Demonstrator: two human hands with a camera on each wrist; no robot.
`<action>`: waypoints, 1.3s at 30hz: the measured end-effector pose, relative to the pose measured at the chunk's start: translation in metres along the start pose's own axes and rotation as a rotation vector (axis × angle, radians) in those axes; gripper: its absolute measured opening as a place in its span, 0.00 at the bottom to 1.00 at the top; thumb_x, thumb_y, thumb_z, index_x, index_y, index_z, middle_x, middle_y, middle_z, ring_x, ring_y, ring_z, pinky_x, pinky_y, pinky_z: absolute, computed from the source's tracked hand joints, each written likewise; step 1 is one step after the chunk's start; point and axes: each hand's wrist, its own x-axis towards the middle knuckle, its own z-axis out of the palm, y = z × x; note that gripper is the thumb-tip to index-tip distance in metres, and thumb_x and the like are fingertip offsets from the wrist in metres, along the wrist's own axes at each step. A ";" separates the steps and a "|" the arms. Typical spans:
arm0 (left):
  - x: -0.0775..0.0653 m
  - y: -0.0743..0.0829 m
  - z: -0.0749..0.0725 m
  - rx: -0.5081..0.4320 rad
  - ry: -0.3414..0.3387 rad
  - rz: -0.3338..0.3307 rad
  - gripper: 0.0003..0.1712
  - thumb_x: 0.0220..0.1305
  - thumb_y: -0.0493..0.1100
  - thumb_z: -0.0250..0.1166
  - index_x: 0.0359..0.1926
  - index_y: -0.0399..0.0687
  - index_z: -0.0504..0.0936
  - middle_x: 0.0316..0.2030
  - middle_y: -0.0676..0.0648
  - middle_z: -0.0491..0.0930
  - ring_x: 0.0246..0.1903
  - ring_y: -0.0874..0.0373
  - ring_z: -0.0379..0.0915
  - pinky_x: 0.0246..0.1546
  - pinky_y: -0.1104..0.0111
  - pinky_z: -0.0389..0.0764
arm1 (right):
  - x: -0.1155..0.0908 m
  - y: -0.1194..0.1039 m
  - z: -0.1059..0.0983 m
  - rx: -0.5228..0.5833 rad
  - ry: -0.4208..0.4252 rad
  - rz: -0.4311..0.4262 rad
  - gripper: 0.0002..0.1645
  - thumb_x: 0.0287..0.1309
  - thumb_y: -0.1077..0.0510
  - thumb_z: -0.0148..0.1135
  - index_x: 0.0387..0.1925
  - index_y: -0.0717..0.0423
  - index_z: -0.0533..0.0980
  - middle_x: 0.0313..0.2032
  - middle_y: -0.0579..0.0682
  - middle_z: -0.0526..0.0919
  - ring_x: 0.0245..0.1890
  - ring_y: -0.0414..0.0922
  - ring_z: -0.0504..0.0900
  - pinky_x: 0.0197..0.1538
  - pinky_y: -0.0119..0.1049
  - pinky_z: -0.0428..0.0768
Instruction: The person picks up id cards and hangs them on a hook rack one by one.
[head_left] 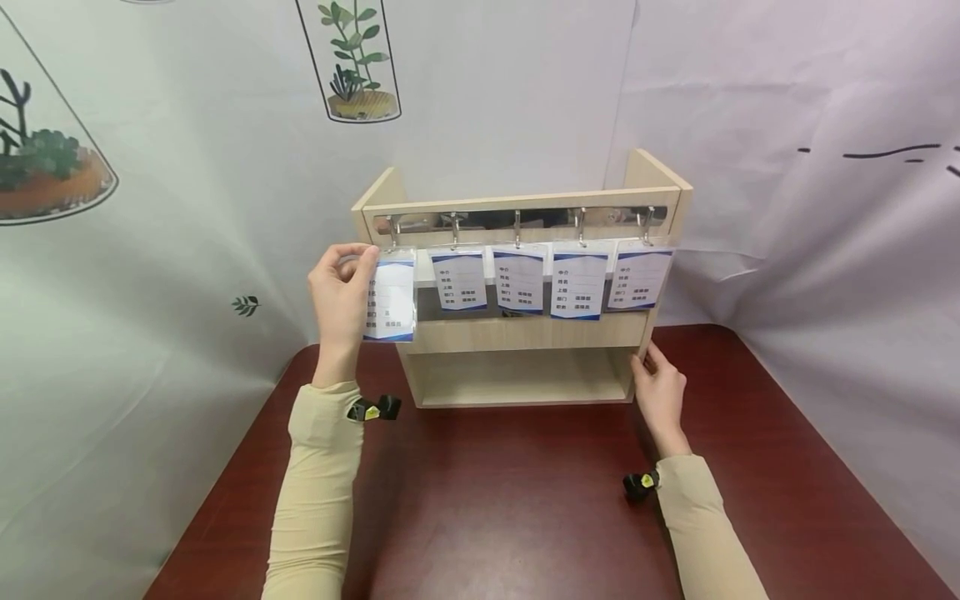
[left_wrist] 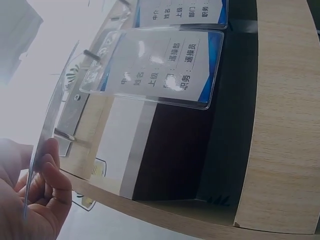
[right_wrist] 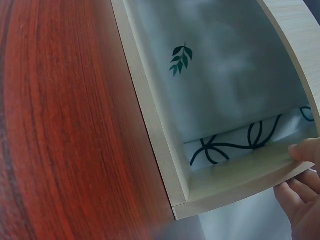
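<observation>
My left hand (head_left: 340, 296) pinches a name badge (head_left: 394, 300) in a clear sleeve by its left edge, just in front of the leftmost hook (left_wrist: 65, 134) on a metal strip. In the left wrist view this badge shows almost edge-on; whether its slot is over the hook, I cannot tell. Several similar white badges (head_left: 519, 282) with blue trim hang from the other hooks along the wooden rack (head_left: 525, 336). Low on the rack's right side panel, my right hand (head_left: 660, 396) grips the edge, thumb inside and fingers outside in the right wrist view.
Standing on a dark red table (head_left: 517, 500), the rack has an open lower compartment (head_left: 525, 377). Pale printed sheeting (head_left: 510, 100) with plant drawings surrounds the table behind and at both sides. Black straps (head_left: 372, 408) circle both wrists.
</observation>
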 end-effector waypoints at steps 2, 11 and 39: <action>0.001 0.001 -0.001 0.008 -0.012 -0.009 0.16 0.67 0.47 0.69 0.42 0.36 0.83 0.23 0.55 0.84 0.16 0.63 0.76 0.13 0.75 0.75 | -0.001 0.000 0.000 0.001 -0.004 -0.001 0.23 0.67 0.62 0.62 0.62 0.60 0.77 0.52 0.63 0.84 0.50 0.58 0.85 0.49 0.54 0.84; 0.009 0.008 -0.006 0.159 -0.063 -0.014 0.16 0.68 0.48 0.68 0.43 0.38 0.84 0.19 0.57 0.80 0.15 0.65 0.73 0.12 0.77 0.71 | -0.001 -0.002 -0.001 0.006 0.003 -0.018 0.21 0.67 0.63 0.62 0.61 0.60 0.79 0.51 0.63 0.84 0.50 0.58 0.85 0.49 0.53 0.84; -0.002 0.035 -0.005 0.182 -0.086 -0.001 0.12 0.69 0.39 0.65 0.43 0.30 0.82 0.20 0.56 0.78 0.15 0.68 0.69 0.13 0.80 0.69 | 0.000 0.001 0.000 -0.028 0.011 -0.017 0.21 0.67 0.63 0.62 0.60 0.61 0.79 0.50 0.62 0.85 0.49 0.57 0.86 0.47 0.55 0.84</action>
